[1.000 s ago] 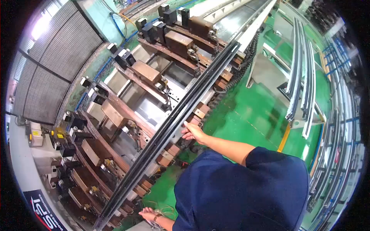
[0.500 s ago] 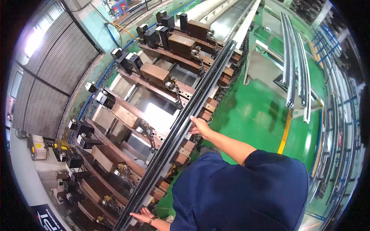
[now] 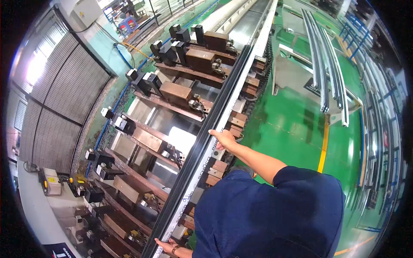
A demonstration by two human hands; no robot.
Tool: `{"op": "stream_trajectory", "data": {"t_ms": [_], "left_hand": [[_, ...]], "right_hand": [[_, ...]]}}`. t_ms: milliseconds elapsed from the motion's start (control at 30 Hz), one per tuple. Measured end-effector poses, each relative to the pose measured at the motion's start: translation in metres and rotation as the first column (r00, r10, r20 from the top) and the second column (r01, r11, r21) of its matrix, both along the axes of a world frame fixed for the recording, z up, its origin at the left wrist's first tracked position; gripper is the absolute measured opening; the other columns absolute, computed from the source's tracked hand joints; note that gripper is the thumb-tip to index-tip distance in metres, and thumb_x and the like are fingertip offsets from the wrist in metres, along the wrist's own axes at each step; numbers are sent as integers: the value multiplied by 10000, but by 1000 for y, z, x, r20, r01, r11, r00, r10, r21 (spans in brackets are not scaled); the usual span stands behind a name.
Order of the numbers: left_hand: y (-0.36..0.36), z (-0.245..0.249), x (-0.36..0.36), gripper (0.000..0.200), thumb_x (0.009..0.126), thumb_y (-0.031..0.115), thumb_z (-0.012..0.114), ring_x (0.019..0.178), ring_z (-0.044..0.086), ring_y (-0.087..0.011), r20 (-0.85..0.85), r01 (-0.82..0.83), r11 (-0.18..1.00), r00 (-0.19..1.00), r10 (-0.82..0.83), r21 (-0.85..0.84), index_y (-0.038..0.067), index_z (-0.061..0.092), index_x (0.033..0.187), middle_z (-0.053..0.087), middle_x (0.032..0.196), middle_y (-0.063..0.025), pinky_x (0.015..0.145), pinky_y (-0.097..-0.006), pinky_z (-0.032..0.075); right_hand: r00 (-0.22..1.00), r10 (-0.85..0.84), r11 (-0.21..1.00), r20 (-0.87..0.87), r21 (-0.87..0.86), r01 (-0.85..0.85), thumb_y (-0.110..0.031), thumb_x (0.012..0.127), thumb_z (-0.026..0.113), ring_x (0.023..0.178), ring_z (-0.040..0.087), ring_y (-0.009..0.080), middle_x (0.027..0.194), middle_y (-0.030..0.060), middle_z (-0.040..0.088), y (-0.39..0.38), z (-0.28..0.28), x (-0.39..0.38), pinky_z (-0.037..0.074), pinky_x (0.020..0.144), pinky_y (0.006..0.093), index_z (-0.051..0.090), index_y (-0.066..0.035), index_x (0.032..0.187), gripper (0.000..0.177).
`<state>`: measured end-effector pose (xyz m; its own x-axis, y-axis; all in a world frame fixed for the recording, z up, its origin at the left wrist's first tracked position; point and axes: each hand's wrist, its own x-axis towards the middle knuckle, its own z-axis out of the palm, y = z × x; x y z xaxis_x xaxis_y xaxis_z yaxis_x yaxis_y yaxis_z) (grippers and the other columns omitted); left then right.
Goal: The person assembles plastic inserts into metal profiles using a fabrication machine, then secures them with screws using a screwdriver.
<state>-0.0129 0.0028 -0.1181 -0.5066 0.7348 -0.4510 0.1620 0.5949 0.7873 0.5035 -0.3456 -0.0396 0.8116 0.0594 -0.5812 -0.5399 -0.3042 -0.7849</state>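
A long window-frame profile [image 3: 209,124], dark on one side with a white lettered film [image 3: 200,177] on the other, runs diagonally along the near side of a clamping machine. My right hand [image 3: 222,139] grips it around the middle, thumb over the top edge and fingers curled against the white face. Lower down, my left hand [image 3: 166,247], a band on its wrist, grasps the same profile near the bottom of the view. Its fingers are partly hidden behind the wrist and the profile.
Brown clamp blocks [image 3: 175,94] on crosswise rails fill the machine bed. Small support blocks [image 3: 237,118] line its near edge beside a black cable chain [image 3: 267,56]. More profiles lie on a stand [image 3: 329,64] to the right, with a rack [image 3: 378,142] beyond. A mesh fence [image 3: 56,77] stands at left.
The profile has rolled, so its white lettered face now shows where mostly dark and grey surfaces showed before. My hands stay at it, their fingers closer around it. The view has shifted slightly.
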Motion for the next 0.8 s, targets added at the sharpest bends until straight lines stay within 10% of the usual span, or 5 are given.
{"op": "stream_trajectory", "data": {"t_ms": [400, 800], "left_hand": [[18, 9, 12, 818, 699, 720, 744, 432, 495, -184, -322, -64, 994, 946, 32, -88, -21, 655, 1033, 590, 662, -151, 385, -286, 374], [18, -8, -6, 910, 697, 781, 701, 428, 495, -161, -202, -11, 999, 979, 2, -46, -48, 620, 1062, 584, 658, -147, 373, -266, 386]], "right_hand": [[997, 71, 997, -4, -32, -71, -661, 786, 721, 518, 674, 207, 652, 170, 653, 8, 5, 16, 554, 451, 300, 640, 101, 819, 767], [1000, 26, 1000, -11, -4, -26, -627, 802, 718, 528, 681, 220, 657, 170, 645, 7, 4, 13, 551, 450, 308, 607, 76, 796, 711]]}}
